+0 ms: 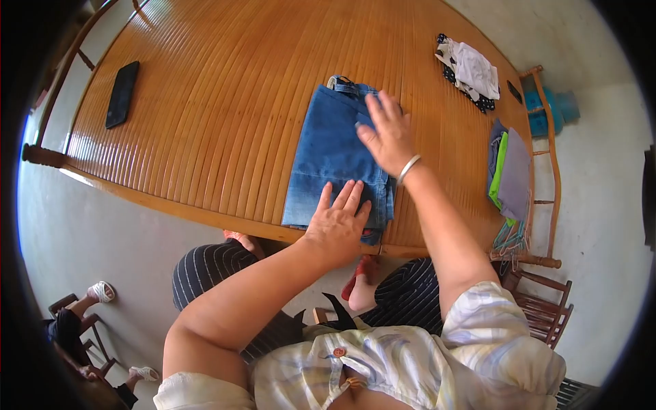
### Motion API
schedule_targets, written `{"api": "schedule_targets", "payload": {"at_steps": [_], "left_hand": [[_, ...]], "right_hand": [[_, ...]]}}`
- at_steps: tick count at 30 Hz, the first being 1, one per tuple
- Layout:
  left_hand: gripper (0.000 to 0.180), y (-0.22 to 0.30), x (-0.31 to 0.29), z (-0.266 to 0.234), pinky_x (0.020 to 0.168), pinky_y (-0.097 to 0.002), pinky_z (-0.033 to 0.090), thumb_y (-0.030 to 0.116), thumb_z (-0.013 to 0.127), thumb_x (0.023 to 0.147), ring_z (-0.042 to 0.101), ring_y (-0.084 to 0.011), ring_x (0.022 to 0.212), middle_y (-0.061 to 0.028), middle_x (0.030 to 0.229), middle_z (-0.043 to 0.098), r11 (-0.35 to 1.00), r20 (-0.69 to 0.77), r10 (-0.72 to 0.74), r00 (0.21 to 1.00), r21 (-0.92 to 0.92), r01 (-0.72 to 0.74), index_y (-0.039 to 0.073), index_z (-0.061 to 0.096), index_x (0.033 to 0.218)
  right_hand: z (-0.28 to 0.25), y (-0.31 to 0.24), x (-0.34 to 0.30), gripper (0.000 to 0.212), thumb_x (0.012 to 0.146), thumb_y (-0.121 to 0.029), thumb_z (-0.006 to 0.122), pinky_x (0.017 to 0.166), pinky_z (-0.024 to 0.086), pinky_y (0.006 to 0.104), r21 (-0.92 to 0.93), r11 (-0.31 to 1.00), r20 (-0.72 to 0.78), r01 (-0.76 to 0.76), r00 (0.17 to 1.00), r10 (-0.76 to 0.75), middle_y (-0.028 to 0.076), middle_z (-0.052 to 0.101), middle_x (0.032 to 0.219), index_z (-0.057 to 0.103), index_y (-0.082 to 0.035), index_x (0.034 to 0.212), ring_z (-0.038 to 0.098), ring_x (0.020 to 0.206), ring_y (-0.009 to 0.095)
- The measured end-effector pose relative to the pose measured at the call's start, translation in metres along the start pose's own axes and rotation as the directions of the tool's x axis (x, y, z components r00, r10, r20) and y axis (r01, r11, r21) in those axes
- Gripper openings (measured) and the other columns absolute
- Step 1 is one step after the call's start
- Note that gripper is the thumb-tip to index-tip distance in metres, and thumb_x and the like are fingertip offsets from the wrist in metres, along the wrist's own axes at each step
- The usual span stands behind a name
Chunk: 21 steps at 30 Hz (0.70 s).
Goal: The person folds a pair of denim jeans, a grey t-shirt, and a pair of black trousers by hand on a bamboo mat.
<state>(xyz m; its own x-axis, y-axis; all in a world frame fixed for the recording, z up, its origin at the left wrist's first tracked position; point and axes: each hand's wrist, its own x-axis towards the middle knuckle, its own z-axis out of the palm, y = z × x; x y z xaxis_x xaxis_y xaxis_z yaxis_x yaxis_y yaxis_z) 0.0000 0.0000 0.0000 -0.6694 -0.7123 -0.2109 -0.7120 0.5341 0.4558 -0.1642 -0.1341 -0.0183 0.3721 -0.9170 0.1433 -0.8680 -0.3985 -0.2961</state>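
Observation:
A folded pair of blue jeans (328, 137) lies near the front edge of a slatted bamboo surface, its waistband at the far end. My left hand (338, 222) rests flat on the faded near part of the denim, fingers stretched out. Over the right side of the jeans, my right hand (389, 133) has its fingers spread; they are slightly smeared by motion. Whether the right palm touches the cloth I cannot tell. A pale bangle (408, 168) circles my right wrist.
On the slatted bamboo surface (212, 102) lie a black phone (123, 94) at left, white and dotted folded clothes (471, 72) at far right, and grey and green folded clothes (509, 171) with hangers (509, 239) by the right edge. Another person's sandaled foot (102, 292) shows at lower left.

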Motion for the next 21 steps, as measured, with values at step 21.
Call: {"api": "schedule_targets", "payload": {"at_steps": [21], "left_hand": [[0.070, 0.012, -0.013, 0.001, 0.112, -0.0445, 0.016, 0.041, 0.069, 0.074, 0.021, -0.0350, 0.137, -0.0261, 0.142, 0.029, 0.965, 0.277, 0.253, 0.927, -0.007, -0.261, 0.001, 0.047, 0.127]], "right_hand": [[0.022, -0.039, -0.088, 0.056, 0.087, -0.035, 0.052, 0.106, 0.020, 0.0576, -0.121, 0.993, 0.067, 0.004, 0.998, 0.004, 0.011, 0.035, 0.143, 0.039, -0.011, 0.137, 0.030, 0.132, 0.035]]}}
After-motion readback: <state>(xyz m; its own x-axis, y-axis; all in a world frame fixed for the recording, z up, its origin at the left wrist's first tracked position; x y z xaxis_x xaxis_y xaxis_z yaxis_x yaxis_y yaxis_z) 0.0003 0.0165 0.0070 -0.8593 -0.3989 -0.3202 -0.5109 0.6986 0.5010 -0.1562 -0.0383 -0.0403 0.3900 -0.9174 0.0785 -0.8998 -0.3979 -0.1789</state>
